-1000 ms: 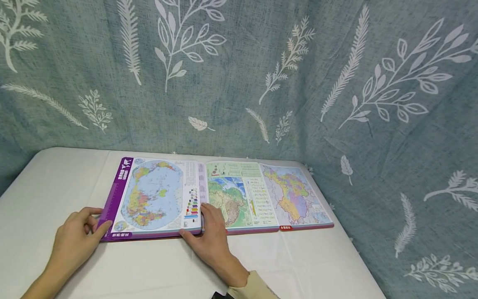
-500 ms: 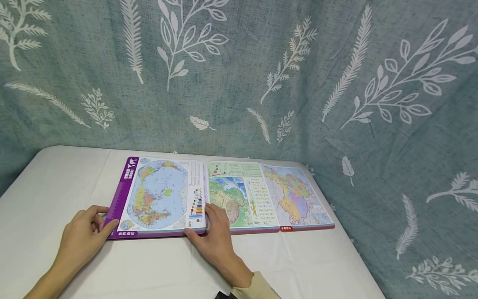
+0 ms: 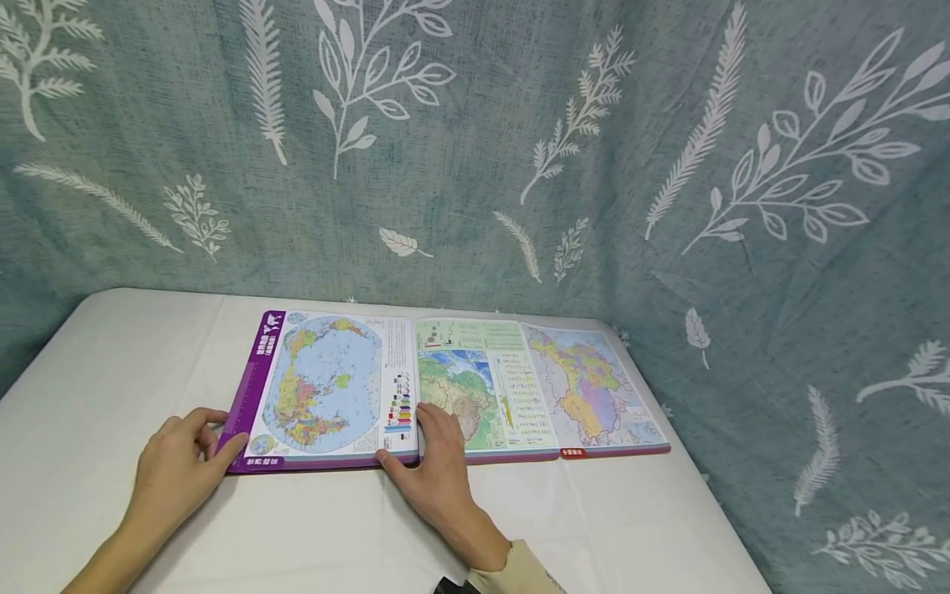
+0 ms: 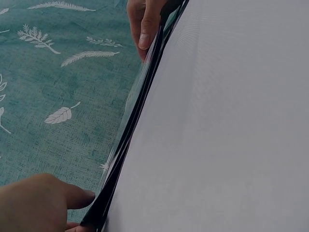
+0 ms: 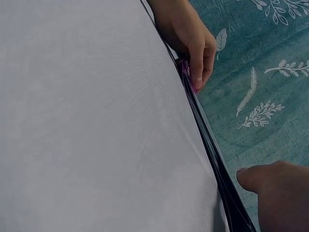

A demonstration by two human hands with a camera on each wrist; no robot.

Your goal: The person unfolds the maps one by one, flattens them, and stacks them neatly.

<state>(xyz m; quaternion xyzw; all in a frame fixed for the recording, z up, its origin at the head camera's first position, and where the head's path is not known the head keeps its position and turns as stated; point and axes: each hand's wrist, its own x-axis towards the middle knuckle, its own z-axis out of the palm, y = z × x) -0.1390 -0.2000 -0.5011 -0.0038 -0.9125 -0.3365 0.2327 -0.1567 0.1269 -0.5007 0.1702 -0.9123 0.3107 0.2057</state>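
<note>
A world map book (image 3: 326, 388) with a purple left border lies flat on the white table, seen in the head view. My left hand (image 3: 181, 454) pinches its near left corner, thumb on top and fingers at the edge. At the near right corner, my right hand (image 3: 438, 478) holds the book, thumb at the front edge and fingers along the right side. Directly right of it, an opened map book (image 3: 549, 388) shows a green relief map and a coloured map. The wrist views look along the dark near edge, with my left thumb (image 4: 79, 195) and right thumb (image 5: 253, 178) beside it.
A white cloth (image 3: 312, 536) covers the table. Behind and to the right hangs a green-blue curtain (image 3: 460, 148) with white leaf prints. A beige sleeve (image 3: 515, 569) shows at my right wrist.
Both hands have slid the world map book slightly to the right, and its right edge now lies against the opened map book. The opened book has hardly moved.
</note>
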